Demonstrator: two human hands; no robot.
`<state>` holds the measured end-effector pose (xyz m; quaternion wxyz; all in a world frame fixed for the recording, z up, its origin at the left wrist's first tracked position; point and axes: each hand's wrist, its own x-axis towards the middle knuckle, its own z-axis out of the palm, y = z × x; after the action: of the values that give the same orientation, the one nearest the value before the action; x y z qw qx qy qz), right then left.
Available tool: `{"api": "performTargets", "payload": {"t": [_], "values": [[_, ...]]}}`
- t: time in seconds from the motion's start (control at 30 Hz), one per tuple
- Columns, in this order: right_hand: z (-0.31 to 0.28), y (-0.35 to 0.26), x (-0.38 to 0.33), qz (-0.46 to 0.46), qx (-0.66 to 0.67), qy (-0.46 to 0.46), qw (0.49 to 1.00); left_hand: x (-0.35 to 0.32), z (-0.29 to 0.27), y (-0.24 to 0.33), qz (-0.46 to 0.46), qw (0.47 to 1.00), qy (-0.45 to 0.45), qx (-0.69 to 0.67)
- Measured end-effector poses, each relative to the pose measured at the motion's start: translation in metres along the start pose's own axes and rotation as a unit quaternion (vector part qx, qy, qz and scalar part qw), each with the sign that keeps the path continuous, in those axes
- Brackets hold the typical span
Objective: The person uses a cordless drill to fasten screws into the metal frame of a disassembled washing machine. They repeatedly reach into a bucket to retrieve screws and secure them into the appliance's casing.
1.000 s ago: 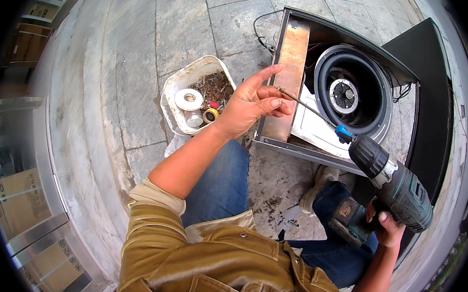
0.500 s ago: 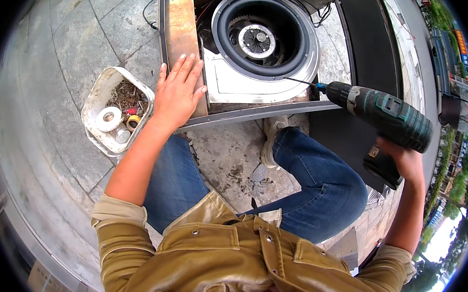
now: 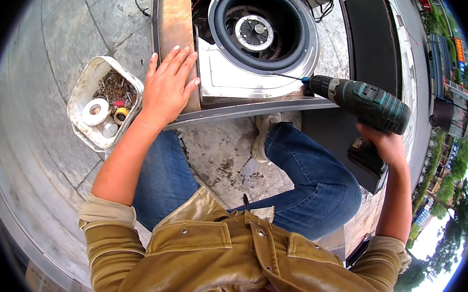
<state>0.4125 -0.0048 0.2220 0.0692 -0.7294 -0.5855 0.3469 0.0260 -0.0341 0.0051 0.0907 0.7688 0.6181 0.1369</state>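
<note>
My right hand [image 3: 388, 143] is wrapped round the handle of a dark green and black cordless drill [image 3: 373, 101]. Its long thin bit [image 3: 288, 76] points left, the tip at the lower edge of a black inlet ring [image 3: 239, 64]. Inside that ring sits a fan with a silver hub [image 3: 255, 33]. Around the ring is a shiny metal plate [image 3: 230, 82], set in a dark metal frame [image 3: 253, 110]. With fingers stretched out, my left hand [image 3: 167, 90] lies flat on the rust-stained metal strip [image 3: 175, 24] left of the plate.
A dirty white tub [image 3: 80, 91] stands left of my left forearm, holding brown debris, a white roll [image 3: 96, 111] and a yellow roll [image 3: 120, 116]. Black wires [image 3: 323, 11] hang at the frame's far right corner. My legs bend in front of the frame on stone paving.
The drill has moved left, and its bit tip has shifted left along the ring's lower edge. The whole view has shifted slightly. My left hand stays flat on the strip.
</note>
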Motion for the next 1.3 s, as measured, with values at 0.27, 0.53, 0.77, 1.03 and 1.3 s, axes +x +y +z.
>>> {"api": "performTargets", "payload": {"t": [0.27, 0.53, 0.77, 1.03, 1.3], "values": [[-0.003, -0.002, 0.01, 0.025, -0.029, -0.032, 0.999, -0.001, 0.001, -0.002, -0.002, 1.0, 0.004, -0.007], [-0.008, -0.009, 0.015, 0.028, -0.051, -0.052, 0.997, 0.0, 0.001, -0.002, 0.008, 1.0, 0.028, 0.009], [-0.01, -0.045, 0.034, 0.045, -0.134, -0.1, 0.985, 0.001, 0.001, -0.003, 0.01, 1.0, 0.029, 0.004], [-0.008, -0.07, 0.045, 0.014, -0.199, -0.118, 0.973, 0.001, 0.001, -0.003, 0.012, 0.999, 0.038, -0.008], [-0.008, -0.072, 0.045, 0.013, -0.202, -0.123, 0.972, 0.0, 0.001, -0.003, 0.006, 0.999, 0.031, -0.011]]}}
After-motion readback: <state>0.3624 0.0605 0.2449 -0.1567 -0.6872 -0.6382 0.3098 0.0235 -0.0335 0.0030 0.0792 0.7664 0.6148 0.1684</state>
